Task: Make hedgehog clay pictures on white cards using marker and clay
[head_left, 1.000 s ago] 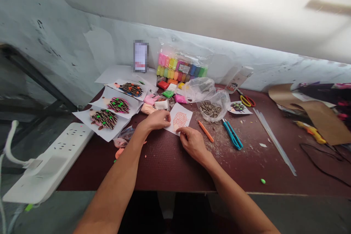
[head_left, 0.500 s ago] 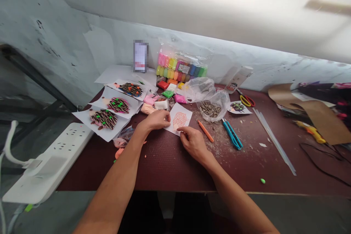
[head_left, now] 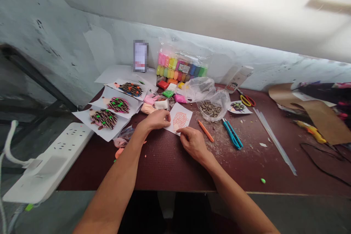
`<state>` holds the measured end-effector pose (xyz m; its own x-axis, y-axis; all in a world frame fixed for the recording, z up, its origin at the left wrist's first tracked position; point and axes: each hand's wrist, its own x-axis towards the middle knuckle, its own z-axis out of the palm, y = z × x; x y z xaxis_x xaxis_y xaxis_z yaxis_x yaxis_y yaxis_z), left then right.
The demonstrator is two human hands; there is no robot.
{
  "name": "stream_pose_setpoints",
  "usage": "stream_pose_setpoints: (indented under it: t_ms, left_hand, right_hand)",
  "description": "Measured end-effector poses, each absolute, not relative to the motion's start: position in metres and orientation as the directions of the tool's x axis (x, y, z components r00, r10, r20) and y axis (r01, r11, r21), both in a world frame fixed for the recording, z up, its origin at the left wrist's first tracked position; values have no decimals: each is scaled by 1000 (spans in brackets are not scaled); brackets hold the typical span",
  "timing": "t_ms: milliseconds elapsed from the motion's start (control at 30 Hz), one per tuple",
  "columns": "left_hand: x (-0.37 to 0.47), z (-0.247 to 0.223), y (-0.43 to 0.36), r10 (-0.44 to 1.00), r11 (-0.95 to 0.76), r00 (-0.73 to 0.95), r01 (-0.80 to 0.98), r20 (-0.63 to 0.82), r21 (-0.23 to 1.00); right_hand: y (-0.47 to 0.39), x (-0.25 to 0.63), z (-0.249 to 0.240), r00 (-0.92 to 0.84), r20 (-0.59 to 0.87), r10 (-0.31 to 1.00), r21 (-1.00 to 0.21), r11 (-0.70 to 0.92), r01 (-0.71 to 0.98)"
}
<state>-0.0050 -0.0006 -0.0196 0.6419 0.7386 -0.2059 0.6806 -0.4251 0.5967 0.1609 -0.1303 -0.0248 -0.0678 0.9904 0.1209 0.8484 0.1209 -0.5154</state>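
Note:
A white card (head_left: 184, 114) with an orange hedgehog outline filled with short strokes lies on the dark red table. At its left edge is my left hand (head_left: 158, 120), thumb and forefinger pinched together; whatever they hold is hidden. My right hand (head_left: 194, 142) touches the card's lower part with the forefinger stretched out, near the pale pink face of the hedgehog. Its other fingers are curled under, with nothing visible in them. An orange crayon-like stick (head_left: 206, 131) lies right of the card. Pale peach clay (head_left: 148, 108) sits just beyond my left hand.
Finished-looking hedgehog cards (head_left: 105, 120) are stacked at left, beside a white power strip (head_left: 49, 164). Behind are clay packs (head_left: 181, 68) and a plastic bag of dark seed-like pieces (head_left: 210, 109). Rightward lie a teal cutter (head_left: 232, 134), scissors (head_left: 246, 100), glue sticks (head_left: 274, 140) and a glue gun (head_left: 311, 131).
My right forefinger has shifted very slightly on the card. Otherwise the hands and the things on the table look the same.

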Motion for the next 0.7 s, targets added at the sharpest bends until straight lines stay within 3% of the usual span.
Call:
stream_pose_setpoints:
  t_ms: [533, 700]
  left_hand:
    - [-4, -20, -1, 738, -435, 644, 683, -203, 587]
    - [-4, -20, 0, 735, -441, 649, 677, -197, 589]
  right_hand:
    - [-123, 150, -20, -55, 16, 998, -337, 57, 940]
    - [-122, 147, -21, -38, -8, 999, -337, 33, 941]
